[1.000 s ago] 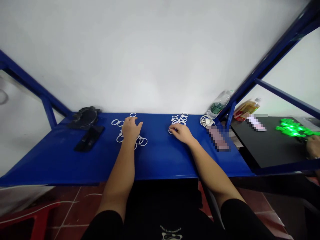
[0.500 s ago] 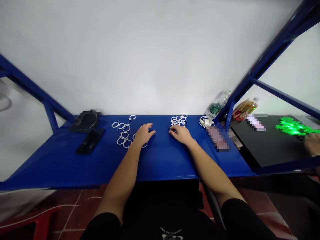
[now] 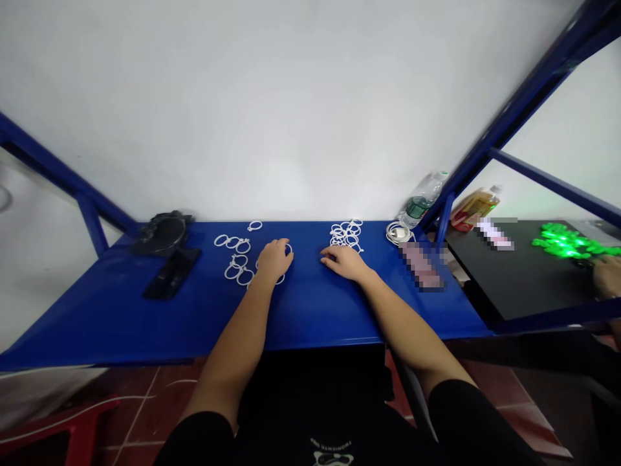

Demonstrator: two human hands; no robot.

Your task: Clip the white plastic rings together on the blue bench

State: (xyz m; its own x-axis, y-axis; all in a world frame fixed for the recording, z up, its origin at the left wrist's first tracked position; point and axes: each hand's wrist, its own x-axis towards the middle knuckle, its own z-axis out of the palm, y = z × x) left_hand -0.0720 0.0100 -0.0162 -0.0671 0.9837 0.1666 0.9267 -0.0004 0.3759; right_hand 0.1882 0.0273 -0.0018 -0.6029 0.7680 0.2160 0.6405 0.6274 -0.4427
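My left hand point(image 3: 274, 260) is over the blue table point(image 3: 320, 317), left of the middle, with its fingers closed on a thin white ring point(image 3: 290, 249) that shows beside the fingertips. Part of this ring is hidden by the fingers. Other white rings lie left of the hand, such as a loose ring point(image 3: 245, 277), and some are partly covered by the hand. My right hand point(image 3: 343, 262) hovers just in front of a heap of white rings point(image 3: 347, 233), thumb and fingers apart, nothing visible between them.
On the left lie a black phone-like slab point(image 3: 172, 274) and a black bundled item point(image 3: 165, 233). At right stand a coiled white cable with charger point(image 3: 399, 233) and a water bottle point(image 3: 418, 206). Beyond the blue frame, another person's hand point(image 3: 607, 275) is near glowing green pieces point(image 3: 563, 241).
A white ring now shows at my left fingertips, which were apart and bare before. My right hand has shifted slightly left and toward me, away from the heap.
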